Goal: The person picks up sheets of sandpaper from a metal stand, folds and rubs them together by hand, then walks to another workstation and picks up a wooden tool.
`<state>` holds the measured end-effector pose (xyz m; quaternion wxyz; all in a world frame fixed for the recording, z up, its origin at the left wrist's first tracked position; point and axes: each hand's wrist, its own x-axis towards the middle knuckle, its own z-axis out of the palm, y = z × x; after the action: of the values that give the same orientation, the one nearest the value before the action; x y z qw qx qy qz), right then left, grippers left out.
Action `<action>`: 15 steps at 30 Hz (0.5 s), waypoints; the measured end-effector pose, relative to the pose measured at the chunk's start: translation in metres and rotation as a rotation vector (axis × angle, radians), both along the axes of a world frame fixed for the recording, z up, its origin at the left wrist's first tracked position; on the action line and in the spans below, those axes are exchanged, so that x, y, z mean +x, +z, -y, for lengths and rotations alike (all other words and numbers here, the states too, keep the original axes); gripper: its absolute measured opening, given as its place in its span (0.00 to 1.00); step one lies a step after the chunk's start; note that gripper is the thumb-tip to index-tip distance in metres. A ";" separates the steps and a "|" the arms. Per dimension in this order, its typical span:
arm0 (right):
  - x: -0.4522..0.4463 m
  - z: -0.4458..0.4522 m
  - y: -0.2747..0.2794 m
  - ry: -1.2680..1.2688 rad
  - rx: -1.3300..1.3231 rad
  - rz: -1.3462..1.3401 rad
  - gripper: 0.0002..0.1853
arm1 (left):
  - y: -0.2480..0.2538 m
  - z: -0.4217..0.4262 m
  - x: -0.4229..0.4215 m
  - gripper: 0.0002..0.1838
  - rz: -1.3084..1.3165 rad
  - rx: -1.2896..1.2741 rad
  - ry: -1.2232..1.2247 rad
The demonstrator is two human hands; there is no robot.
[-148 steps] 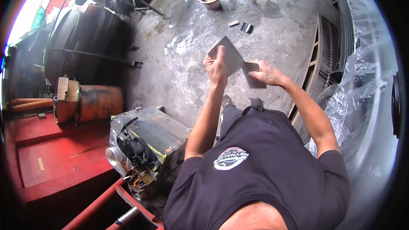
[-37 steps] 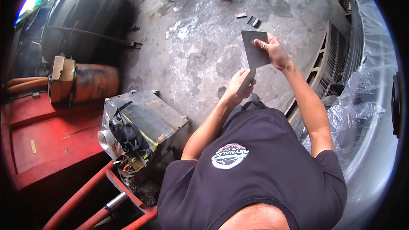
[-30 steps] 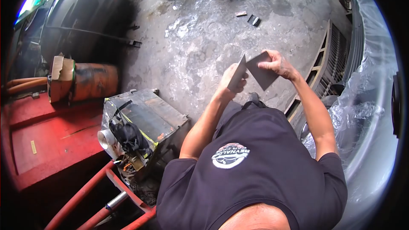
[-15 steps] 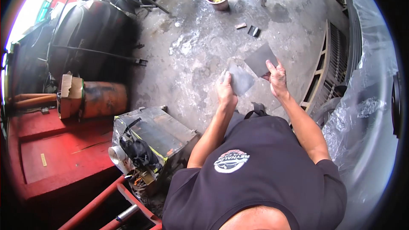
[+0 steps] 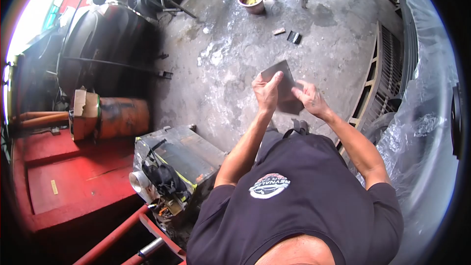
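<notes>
My left hand (image 5: 265, 93) is closed on a thin dark grey sheet that looks like sandpaper (image 5: 283, 74), its thumb lying across the face. The sheet is held tilted above the floor in front of my body. At its right edge is my right hand (image 5: 313, 100), slightly smeared by motion, with the fingers closed against a lower grey portion. The sheets overlap between the hands, so I cannot make out where one ends and the other begins. The fingers behind the sheets are hidden.
A pot (image 5: 251, 1) with something yellow inside stands on the concrete floor. Nearby lie a small block (image 5: 278, 31) and a black piece (image 5: 294, 37). A metal box (image 5: 191, 149) and red bench (image 5: 73, 181) are at left; a grille (image 5: 380, 78) and plastic sheeting (image 5: 417, 132) at right.
My hands have come together. The two sheets, held apart one in each hand before, now overlap. My right hand has moved down and left, my left hand slightly right.
</notes>
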<state>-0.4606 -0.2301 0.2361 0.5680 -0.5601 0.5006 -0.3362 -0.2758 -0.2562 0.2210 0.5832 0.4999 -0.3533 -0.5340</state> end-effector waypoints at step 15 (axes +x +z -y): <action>0.008 0.053 -0.044 -0.464 -0.240 -0.345 0.19 | -0.036 -0.034 -0.014 0.17 0.256 0.018 -0.375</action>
<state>-0.4525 -0.2826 0.1925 0.3126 -0.5428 0.6607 -0.4137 -0.2900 -0.2226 0.1848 0.4197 0.4943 -0.5065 -0.5683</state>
